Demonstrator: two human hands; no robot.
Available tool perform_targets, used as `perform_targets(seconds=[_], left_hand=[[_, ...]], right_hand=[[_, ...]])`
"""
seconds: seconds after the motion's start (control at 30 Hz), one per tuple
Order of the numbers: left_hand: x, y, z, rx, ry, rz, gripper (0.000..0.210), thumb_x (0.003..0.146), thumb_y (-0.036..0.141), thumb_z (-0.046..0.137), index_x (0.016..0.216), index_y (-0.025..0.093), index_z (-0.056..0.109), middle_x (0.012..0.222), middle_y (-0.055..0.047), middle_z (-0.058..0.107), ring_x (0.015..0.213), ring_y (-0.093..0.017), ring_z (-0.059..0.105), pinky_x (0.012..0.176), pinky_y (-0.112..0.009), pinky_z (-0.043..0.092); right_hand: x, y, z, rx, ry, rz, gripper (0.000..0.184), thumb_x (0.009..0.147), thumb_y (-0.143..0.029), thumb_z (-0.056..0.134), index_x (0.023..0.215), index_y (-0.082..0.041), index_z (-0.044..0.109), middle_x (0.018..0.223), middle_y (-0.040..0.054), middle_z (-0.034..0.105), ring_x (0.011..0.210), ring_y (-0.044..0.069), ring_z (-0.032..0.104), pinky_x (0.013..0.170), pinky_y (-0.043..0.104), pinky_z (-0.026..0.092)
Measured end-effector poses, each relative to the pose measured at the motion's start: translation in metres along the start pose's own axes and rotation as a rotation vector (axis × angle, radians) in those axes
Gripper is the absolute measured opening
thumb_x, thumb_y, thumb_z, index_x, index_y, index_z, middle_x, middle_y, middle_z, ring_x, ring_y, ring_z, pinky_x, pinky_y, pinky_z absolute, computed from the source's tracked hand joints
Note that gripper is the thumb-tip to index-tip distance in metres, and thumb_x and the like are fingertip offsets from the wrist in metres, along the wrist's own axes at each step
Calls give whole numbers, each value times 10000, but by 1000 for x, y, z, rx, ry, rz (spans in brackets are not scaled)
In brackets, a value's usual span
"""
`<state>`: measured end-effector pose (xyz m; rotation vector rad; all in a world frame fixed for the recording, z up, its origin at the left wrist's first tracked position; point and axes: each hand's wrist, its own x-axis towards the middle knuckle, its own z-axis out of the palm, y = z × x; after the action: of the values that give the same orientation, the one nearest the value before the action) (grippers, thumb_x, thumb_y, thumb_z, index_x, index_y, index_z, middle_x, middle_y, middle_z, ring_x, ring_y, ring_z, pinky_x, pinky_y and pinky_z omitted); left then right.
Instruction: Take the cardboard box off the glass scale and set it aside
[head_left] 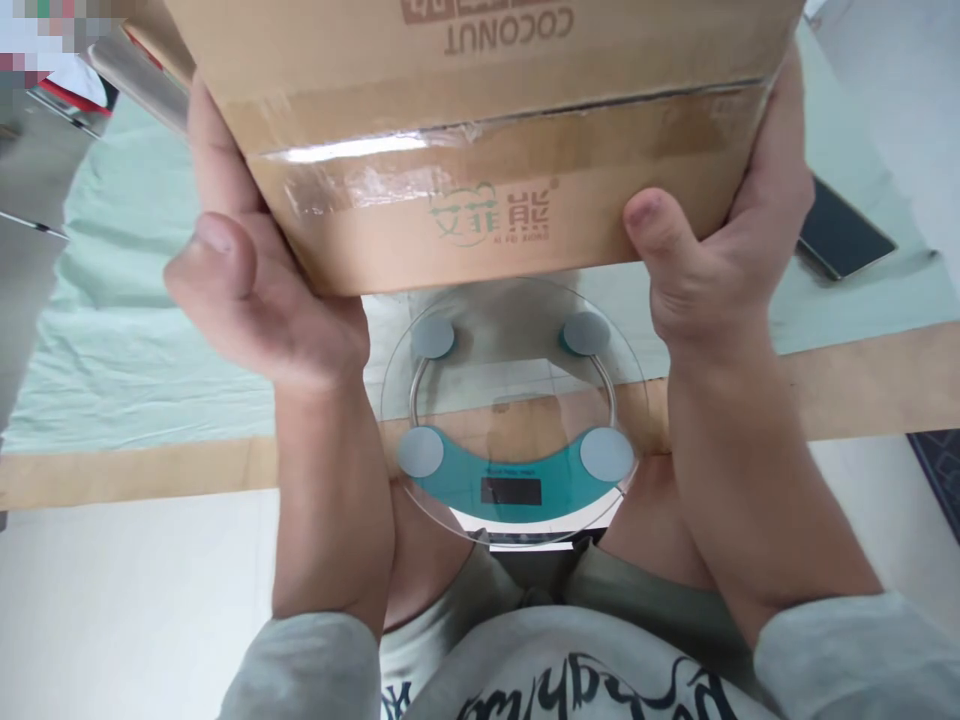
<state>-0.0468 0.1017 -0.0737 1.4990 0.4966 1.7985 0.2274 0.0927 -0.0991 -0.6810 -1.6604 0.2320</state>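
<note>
- The cardboard box (480, 130) filled the far part of the view, taped shut along its seam, so its contents could not be seen; green characters and the word COCONUT were printed on it.
- It hung in the air above the round glass scale (514, 415), not touching it, gripped at its two near corners.
- The left hand (247, 290) clamped the box's left side, thumb pressed on the near face.
- The right hand (720, 260) clamped the right side in the same manner, thumb on the near face.
- The scale lay on a pale green cloth (150, 330), between the two forearms, its display dark.
- A dark phone (844, 235) lay on the cloth at far right, well apart from the box.
</note>
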Motion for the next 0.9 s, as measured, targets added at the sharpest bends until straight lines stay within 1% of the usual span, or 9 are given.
perform_targets(seconds=[0.07, 0.1, 0.17, 0.3, 0.43, 0.53, 0.7, 0.8, 0.9], left_hand=[[0, -4, -3, -59, -28, -82, 336, 1058, 324, 323, 1134, 122, 580, 1171, -78, 623, 1351, -265, 529, 1276, -427, 375], [0, -6, -5, -85, 13, -130, 188, 968, 299, 545, 1074, 147, 579, 1169, -74, 622, 1361, -297, 508, 1264, -429, 386], [-2, -12, -9, -107, 36, -171, 350, 751, 294, 735, 1028, 164, 565, 1168, -86, 619, 1364, -345, 480, 1231, -433, 410], [-6, -30, -22, -40, -19, -92, 752, 497, 232, 716, 1225, 120, 569, 1189, -67, 643, 1237, -308, 538, 1105, -377, 474], [-8, -38, -33, 37, -34, -105, 889, 430, 122, 628, 1313, 153, 526, 1242, -25, 651, 1221, -280, 554, 1019, -332, 494], [-7, -31, -29, 135, -48, -161, 883, 437, 123, 557, 1317, 182, 510, 1288, -15, 624, 1276, -267, 526, 1067, -334, 469], [-5, -17, -12, 357, 53, -205, 665, 537, 220, 553, 1199, 185, 609, 1161, -46, 662, 1135, -307, 563, 1032, -446, 469], [-5, -17, -11, 374, 94, -265, 620, 577, 298, 670, 1185, 188, 625, 1182, -53, 651, 1230, -340, 520, 1129, -490, 431], [-6, -24, -13, 263, 132, -369, 722, 557, 205, 724, 1261, 185, 562, 1276, -31, 613, 1330, -316, 444, 1196, -441, 391]], right_hand=[[-5, 11, 0, -13, -38, 34, 727, 915, -566, 665, 1518, -251, 411, 1494, 32, 468, 1436, 200, 471, 1277, 360, 426], [-7, 15, 0, -22, -51, 79, 761, 909, -591, 655, 1529, -246, 381, 1507, 45, 452, 1459, 213, 448, 1295, 382, 411], [-11, 19, 1, -25, -70, 179, 813, 895, -628, 635, 1533, -222, 339, 1533, 76, 420, 1495, 234, 407, 1322, 419, 383], [-15, 22, 7, -5, -70, 263, 867, 850, -669, 636, 1513, -210, 315, 1559, 93, 400, 1490, 216, 421, 1324, 404, 393], [-17, 21, 11, -46, -64, 276, 879, 869, -684, 588, 1549, -235, 260, 1580, 66, 383, 1488, 189, 424, 1301, 376, 427], [-17, 13, 14, -151, -27, 313, 838, 888, -648, 589, 1552, -236, 289, 1555, 59, 405, 1471, 205, 424, 1310, 430, 403], [-16, -1, 15, -397, 43, 478, 834, 892, -690, 582, 1547, -226, 356, 1412, 105, 470, 1402, 270, 444, 1255, 520, 423], [-14, -3, 15, -282, -9, 472, 782, 905, -666, 531, 1525, -229, 341, 1463, 79, 447, 1426, 249, 432, 1239, 493, 446], [-13, -2, 17, -101, -64, 478, 707, 898, -554, 521, 1502, -247, 320, 1533, 36, 421, 1443, 185, 442, 1265, 394, 443]])
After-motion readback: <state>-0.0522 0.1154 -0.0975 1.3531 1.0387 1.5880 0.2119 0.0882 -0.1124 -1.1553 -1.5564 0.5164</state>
